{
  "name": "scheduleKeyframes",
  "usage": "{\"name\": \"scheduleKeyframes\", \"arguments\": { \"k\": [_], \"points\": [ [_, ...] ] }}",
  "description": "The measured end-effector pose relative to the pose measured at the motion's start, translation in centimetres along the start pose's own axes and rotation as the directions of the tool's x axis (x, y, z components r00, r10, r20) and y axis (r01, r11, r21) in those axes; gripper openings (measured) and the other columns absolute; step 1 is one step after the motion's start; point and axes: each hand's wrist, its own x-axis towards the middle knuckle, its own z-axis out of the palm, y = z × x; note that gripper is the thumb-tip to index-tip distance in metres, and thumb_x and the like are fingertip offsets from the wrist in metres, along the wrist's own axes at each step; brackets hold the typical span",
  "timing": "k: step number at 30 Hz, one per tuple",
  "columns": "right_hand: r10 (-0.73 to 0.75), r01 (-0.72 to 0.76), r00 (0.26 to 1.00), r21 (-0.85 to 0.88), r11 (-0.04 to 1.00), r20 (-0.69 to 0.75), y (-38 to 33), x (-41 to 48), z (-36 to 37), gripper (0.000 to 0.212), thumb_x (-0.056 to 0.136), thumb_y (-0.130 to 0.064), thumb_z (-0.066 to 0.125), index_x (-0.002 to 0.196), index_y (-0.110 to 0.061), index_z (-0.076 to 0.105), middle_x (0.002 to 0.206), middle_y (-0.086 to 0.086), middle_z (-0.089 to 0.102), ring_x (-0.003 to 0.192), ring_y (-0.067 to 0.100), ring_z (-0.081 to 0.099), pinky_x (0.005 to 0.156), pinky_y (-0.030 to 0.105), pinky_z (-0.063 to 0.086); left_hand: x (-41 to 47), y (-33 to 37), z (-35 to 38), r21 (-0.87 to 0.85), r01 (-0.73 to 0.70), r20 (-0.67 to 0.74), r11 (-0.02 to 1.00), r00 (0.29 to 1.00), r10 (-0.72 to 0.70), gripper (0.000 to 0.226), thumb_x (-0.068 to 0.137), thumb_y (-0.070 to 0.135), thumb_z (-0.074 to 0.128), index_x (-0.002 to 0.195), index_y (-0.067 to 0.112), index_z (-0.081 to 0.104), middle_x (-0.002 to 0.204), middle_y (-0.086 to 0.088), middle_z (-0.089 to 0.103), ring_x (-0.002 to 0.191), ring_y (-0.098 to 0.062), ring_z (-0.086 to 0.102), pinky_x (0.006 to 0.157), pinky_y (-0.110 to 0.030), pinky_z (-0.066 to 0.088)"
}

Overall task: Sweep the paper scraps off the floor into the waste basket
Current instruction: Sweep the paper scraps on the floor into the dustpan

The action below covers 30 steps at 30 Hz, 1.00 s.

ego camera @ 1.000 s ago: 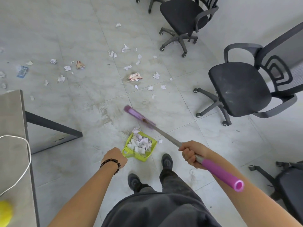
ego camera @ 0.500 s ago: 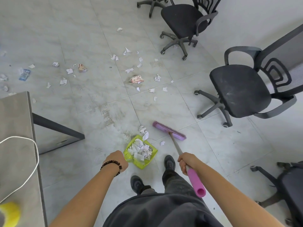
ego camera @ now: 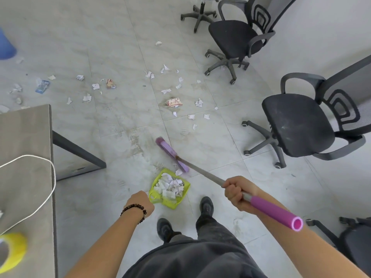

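While the left hand (ego camera: 140, 201) grips the dustpan (ego camera: 170, 204) handle, the right hand (ego camera: 236, 192) is clenched round the broom (ego camera: 172, 155) shaft. Scraps (ego camera: 169, 187) fill the dustpan; more scraps (ego camera: 191, 116) lie beyond it.

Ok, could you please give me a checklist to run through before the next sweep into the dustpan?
1. Left hand grips dustpan handle: ok.
2. Right hand grips broom shaft: ok.
3. Room left in dustpan: not ok, heaped with scraps.
4. Scrap at pan lip inside: not ok, lies outside beside broom head.
5. Floor ahead swept: not ok, scattered scraps.
6. Waste basket located: cannot tell, blurred blue object far left.
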Motion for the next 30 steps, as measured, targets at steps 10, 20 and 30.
{"name": "scheduleKeyframes", "arguments": {
  "k": [10, 20, 30],
  "points": [
    [-0.314, 0.114, 0.941, -0.751, 0.65, -0.129, -2.1, 8.4, 3.3, 0.006, 0.089, -0.005, 0.048, 0.092, -0.009, 0.051, 0.049, 0.003, 0.046, 0.037, 0.012, 0.039, 0.04, 0.022, 0.035, 0.0, -1.7, 1.5, -0.107, 0.118, -0.015, 0.987, 0.993, -0.12, 0.023, 0.075, 0.009, 0.051, 0.058, 0.014, 0.036, 0.056, 0.0, 0.041, 0.049, -0.016, 0.039, 0.044, -0.021, 0.027],
    [-0.035, -0.069, 0.985, -0.577, 0.814, -0.167, 5.4, 6.0, 1.7, 0.017, 0.083, 0.003, 0.042, 0.072, -0.008, 0.049, 0.048, 0.003, 0.044, 0.034, 0.01, 0.037, 0.033, 0.018, 0.033, 0.7, -1.2, 0.7, -0.078, 0.104, -0.022, 0.991, 0.994, -0.106, 0.013, 0.073, 0.005, 0.05, 0.063, 0.013, 0.047, 0.061, -0.001, 0.05, 0.052, -0.016, 0.047, 0.044, -0.02, 0.032],
    [0.046, -0.047, 0.999, -0.072, 0.996, -0.003, 1.0, -1.3, 0.1, 0.03, 0.086, 0.0, 0.048, 0.06, -0.013, 0.041, 0.045, -0.008, 0.033, 0.027, 0.004, 0.033, 0.024, 0.015, 0.033, -0.2, -1.0, -1.2, -0.1, 0.004, -0.075, 0.995, 0.997, -0.012, 0.02, 0.076, 0.005, 0.049, 0.06, 0.014, 0.042, 0.06, -0.001, 0.047, 0.052, -0.017, 0.044, 0.045, -0.022, 0.03]
  ]
}}
